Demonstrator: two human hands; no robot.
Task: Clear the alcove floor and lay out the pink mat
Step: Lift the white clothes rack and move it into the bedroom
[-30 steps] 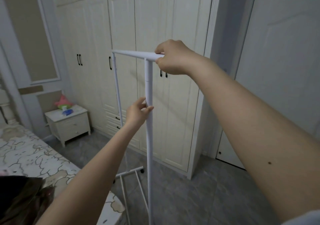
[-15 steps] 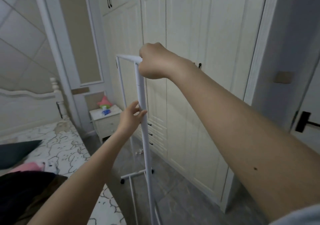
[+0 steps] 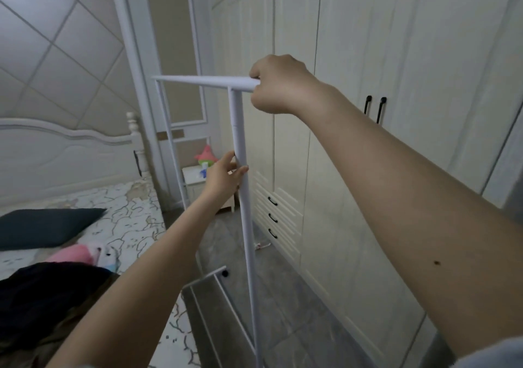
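Observation:
A white metal clothes rack point(image 3: 246, 220) stands on the grey floor between the bed and the wardrobe, with a castor showing at its base. My right hand point(image 3: 278, 84) grips the near end of its top bar. Lower down, my left hand point(image 3: 223, 178) holds the near upright post, thumb and fingers wrapped around it. No pink mat can be made out in this view.
A tall cream wardrobe point(image 3: 353, 118) with black handles runs along the right. The bed point(image 3: 124, 220) lies left, carrying a dark pillow point(image 3: 42, 226), a pink soft item point(image 3: 75, 254) and dark cloth. A white nightstand point(image 3: 195, 183) with a pink toy stands behind the rack.
My view has swung left along the wardrobe, bringing the bed and headboard into sight. The rack has moved with my hands toward the nightstand. Both grips are unchanged.

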